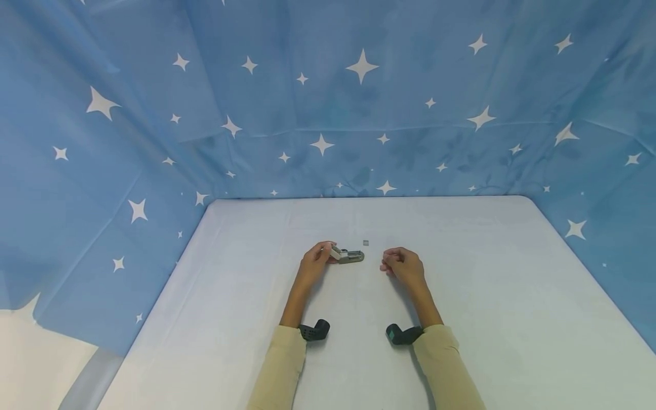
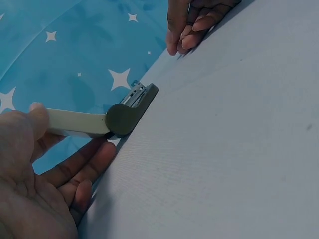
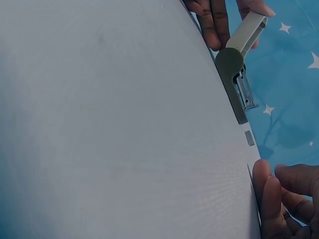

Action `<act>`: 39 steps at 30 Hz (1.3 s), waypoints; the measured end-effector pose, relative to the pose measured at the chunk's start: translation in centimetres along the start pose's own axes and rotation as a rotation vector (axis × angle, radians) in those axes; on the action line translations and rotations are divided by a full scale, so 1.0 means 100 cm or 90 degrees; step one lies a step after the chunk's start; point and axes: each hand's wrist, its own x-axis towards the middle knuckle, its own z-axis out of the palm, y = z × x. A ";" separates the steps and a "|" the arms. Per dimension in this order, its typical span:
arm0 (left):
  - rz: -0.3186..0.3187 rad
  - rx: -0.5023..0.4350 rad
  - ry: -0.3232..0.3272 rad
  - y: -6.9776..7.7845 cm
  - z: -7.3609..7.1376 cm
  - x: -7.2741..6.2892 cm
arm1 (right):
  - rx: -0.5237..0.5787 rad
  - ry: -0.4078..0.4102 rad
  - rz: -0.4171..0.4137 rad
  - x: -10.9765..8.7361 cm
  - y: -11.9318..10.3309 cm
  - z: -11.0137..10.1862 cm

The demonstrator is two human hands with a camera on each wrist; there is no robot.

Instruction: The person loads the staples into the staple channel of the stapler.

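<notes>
A stapler (image 1: 351, 257) with a green base and beige top lies on the white table, its top swung up and back so the metal magazine (image 3: 244, 92) shows. My left hand (image 1: 312, 265) holds the raised top (image 2: 77, 122) between thumb and fingers; its other fingers lie below, by the hinge. A small grey piece (image 1: 365, 242), like a short strip of staples, rests on the table just beyond the stapler's front end. To the right, my right hand (image 1: 405, 265) hovers close to the tabletop. In the right wrist view its fingers (image 3: 271, 199) are loosely bent, with nothing visible between them.
The white table (image 1: 246, 239) has rounded far corners. A blue curtain (image 1: 328, 102) with white stars hangs behind it and along both sides. A dark camera mount sits on each wrist, the left one (image 1: 315, 330) and the right one (image 1: 402, 334).
</notes>
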 end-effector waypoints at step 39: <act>-0.020 0.016 -0.003 0.000 -0.002 0.002 | 0.050 -0.169 -0.022 0.020 -0.020 -0.001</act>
